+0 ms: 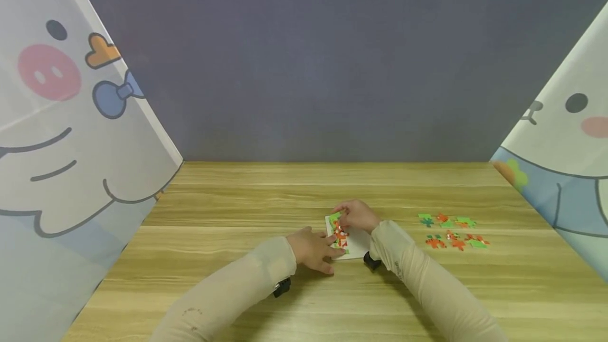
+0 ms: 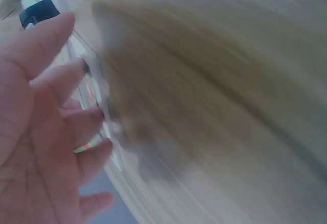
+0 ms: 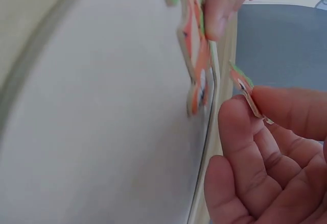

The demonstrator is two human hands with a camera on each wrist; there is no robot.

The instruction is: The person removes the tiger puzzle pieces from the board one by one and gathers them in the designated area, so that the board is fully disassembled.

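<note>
Pale sleeves [image 1: 228, 289] stretch in over the bench [image 1: 266, 189]; the left hand [image 1: 312, 249], fingers spread, its grip clasping nothing, touches joined puzzle pieces [image 1: 341, 237] on the white board [image 1: 358, 246], seemingly steadying them; the right hand [image 1: 359, 216], angled in above, has its grip narrowed, thumb and finger pinching a single piece [image 3: 242, 84]; loose pieces [image 1: 452, 236] sit rightward, likely for easy reach.

Two hands [image 1: 311, 248], one board [image 1: 357, 243], six loose pieces [image 1: 477, 243] (plus one pinched piece [image 3: 242, 82]).
</note>
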